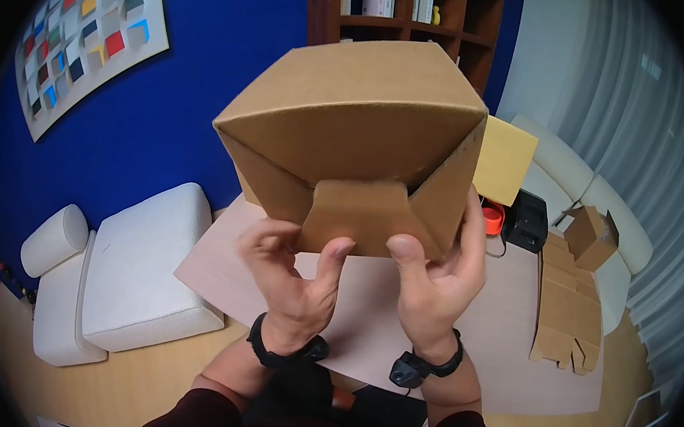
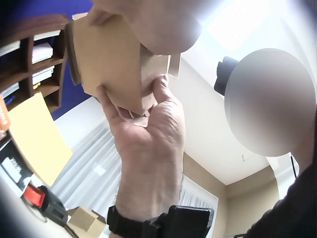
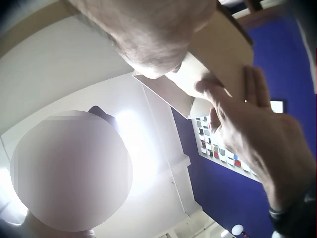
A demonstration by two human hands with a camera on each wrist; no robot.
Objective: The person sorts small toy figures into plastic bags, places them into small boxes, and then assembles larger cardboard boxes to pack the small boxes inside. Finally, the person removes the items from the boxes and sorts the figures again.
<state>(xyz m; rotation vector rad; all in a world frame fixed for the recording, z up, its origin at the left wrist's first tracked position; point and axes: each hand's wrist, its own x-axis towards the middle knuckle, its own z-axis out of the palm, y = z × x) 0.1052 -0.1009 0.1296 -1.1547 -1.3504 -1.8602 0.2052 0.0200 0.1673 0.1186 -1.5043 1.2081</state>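
A brown cardboard box [image 1: 368,72] is held up in front of me in the head view. Its near end shows folded side panels and a lower flap [image 1: 361,203]. My left hand [image 1: 293,285] grips the lower left of the box, thumb at the flap's edge. On the lower right my right hand [image 1: 440,292] holds it, with its thumb at the flap and fingers along the side. From the left wrist view, the right hand [image 2: 146,124] has thumb and fingers on the box [image 2: 106,59]. In the right wrist view, two fingers of the left hand [image 3: 252,129] lie along the box.
Below is a pale table [image 1: 351,309]. Flattened cardboard [image 1: 566,300] lies on its right side, near a small open box [image 1: 590,239], a black device [image 1: 528,220] and an orange-red item [image 1: 491,218]. White seats [image 1: 147,271] stand left; a bookshelf [image 1: 483,17] stands behind.
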